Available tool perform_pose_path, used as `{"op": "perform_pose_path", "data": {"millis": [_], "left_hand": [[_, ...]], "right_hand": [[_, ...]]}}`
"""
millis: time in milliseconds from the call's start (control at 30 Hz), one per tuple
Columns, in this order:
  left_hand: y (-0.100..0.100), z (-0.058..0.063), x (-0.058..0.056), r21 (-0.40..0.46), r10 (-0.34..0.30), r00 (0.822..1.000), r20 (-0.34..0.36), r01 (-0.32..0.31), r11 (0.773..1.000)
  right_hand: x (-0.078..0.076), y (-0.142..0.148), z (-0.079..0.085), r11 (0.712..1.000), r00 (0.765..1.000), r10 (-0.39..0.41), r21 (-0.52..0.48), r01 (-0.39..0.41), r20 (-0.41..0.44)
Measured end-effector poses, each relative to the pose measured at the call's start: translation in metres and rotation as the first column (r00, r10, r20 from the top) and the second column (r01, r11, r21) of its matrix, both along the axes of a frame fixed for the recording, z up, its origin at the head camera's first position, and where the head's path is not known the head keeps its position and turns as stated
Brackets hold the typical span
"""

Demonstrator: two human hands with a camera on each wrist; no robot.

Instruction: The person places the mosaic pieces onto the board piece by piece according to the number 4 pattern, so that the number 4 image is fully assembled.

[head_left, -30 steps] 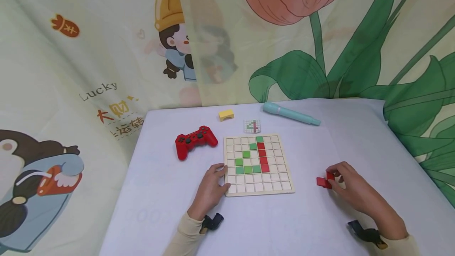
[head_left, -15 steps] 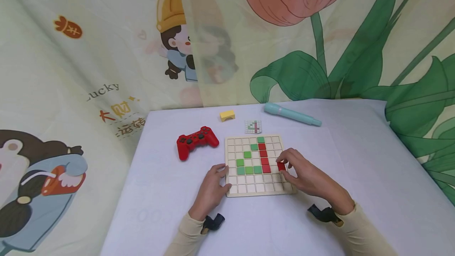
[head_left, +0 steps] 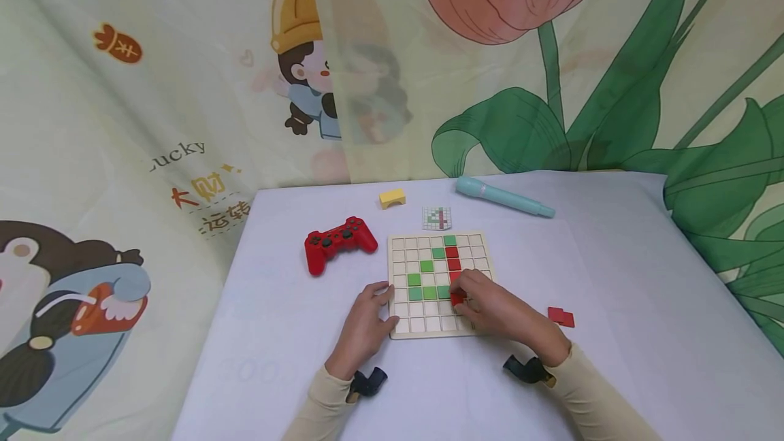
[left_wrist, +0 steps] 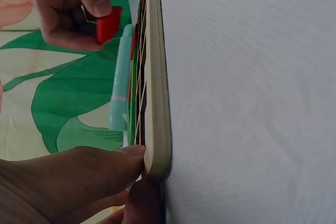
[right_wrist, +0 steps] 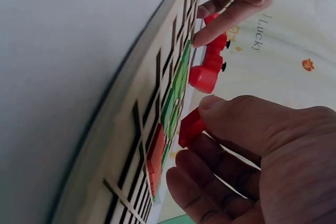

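A square wooden grid board point(head_left: 418, 324) lies on the table, with green tiles point(head_left: 427, 266) and a column of red tiles point(head_left: 452, 258) set in its cells. My left hand point(head_left: 363, 327) rests at the board's left edge, thumb and fingertips touching the rim. Between thumb and fingertips my right hand point(head_left: 497, 306) pinches a red square tile point(right_wrist: 191, 128), tilted, just above the board near the lower end of the red column. In the left wrist view that red tile point(left_wrist: 108, 25) shows apart from the board. My right fingers hide part of the board's lower right.
Loose red tiles point(head_left: 561, 316) lie to the right of the board. Beyond it are a small printed pattern card point(head_left: 437, 218), a yellow arch block point(head_left: 392, 198) and a teal microphone-shaped stick point(head_left: 504, 197). A red game controller point(head_left: 339, 243) lies at its upper left.
My right hand has come left from the loose red tiles, carrying one red tile over the board to the foot of the red column. My left hand has stayed at the board's edge.
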State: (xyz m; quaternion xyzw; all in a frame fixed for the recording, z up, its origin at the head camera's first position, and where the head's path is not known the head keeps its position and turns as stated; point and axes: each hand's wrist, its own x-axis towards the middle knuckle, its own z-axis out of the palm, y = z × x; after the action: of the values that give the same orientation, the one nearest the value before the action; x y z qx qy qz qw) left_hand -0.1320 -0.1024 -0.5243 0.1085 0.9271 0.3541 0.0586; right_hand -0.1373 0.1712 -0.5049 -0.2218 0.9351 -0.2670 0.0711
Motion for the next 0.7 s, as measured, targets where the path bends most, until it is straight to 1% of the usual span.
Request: {"op": "perform_pose_path", "data": {"millis": [233,433,700], "left_hand": [[0.0007,-0.0009,-0.0011,0.005,0.0,1.0,0.004,0.0,1.0],[0.0006,-0.0005,-0.0001,0.007,0.014,1.0,0.016,-0.014,1.0],[0.0011,-0.0004,-0.0014,0.016,0.015,1.0,0.025,-0.015,1.0]], "right_hand": [[0.0006,0.0008,-0.0074,0.998,0.999,0.033,0.046,-0.031,-0.043],[0.0015,0.0024,-0.0096,0.997,0.998,0.048,0.056,-0.045,-0.051],[0.0026,0.0035,-0.0107,0.994,0.996,0.057,0.093,-0.05,-0.065]]}}
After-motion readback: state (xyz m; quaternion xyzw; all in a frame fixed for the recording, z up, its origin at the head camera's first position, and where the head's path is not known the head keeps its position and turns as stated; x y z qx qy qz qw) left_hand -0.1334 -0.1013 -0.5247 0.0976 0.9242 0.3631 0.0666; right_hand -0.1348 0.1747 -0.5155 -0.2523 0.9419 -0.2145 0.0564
